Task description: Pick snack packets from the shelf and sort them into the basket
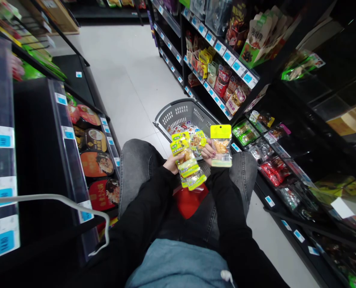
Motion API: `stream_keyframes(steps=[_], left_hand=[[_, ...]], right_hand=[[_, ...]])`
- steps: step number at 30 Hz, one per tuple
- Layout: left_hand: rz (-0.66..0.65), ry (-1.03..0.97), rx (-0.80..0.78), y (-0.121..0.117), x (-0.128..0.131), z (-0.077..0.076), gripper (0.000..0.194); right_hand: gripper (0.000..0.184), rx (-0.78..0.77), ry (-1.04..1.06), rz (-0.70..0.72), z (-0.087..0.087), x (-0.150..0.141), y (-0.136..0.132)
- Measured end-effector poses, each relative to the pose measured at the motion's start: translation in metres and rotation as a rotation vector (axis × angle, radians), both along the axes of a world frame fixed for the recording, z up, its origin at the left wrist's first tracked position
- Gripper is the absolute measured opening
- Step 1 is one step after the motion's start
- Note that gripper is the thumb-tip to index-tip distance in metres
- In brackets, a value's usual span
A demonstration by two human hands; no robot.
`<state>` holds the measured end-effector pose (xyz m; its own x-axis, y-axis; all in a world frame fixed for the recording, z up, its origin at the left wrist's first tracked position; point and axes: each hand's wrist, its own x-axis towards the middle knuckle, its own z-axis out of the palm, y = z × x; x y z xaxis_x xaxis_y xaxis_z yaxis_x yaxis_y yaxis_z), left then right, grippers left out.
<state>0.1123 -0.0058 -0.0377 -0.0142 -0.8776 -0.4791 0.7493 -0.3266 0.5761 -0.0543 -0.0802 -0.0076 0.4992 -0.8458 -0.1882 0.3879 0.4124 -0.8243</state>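
Observation:
My left hand (pixel 173 163) is closed on several yellow-green snack packets (pixel 187 163), fanned over one another above my lap. In my right hand (pixel 208 153) is a single clear snack packet (pixel 221 148) with a yellow top band, held upright with its barcode side toward me. One more yellow-green packet (pixel 197 141) shows between the two hands; which hand bears it I cannot tell. Just beyond my hands a grey shopping basket (pixel 189 105) stands on the floor, with small packets (pixel 182 128) inside. A red item (pixel 189 202) lies between my thighs, partly covered by the packets.
Black shelves with bagged snacks (pixel 221 80) rise at the front right. Low bins of small packets (pixel 273 170) run along my right. On the left, a shelf (pixel 68 132) holds boxed bowl meals (pixel 96 164). A white cable (pixel 60 197) crosses at the lower left. Pale tiled floor (pixel 118 72) stretches ahead.

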Motion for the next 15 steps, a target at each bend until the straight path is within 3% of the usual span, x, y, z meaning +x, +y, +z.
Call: stream_keyframes(steps=[8, 15], left_hand=[[-0.002, 0.008, 0.004, 0.000, -0.001, 0.001, 0.031], [-0.010, 0.004, 0.005, 0.000, 0.000, -0.002, 0.033]], right_hand=[[0.031, 0.155, -0.139, -0.009, 0.017, -0.002, 0.003], [0.030, 0.253, -0.303, -0.035, 0.002, -0.004, -0.006]])
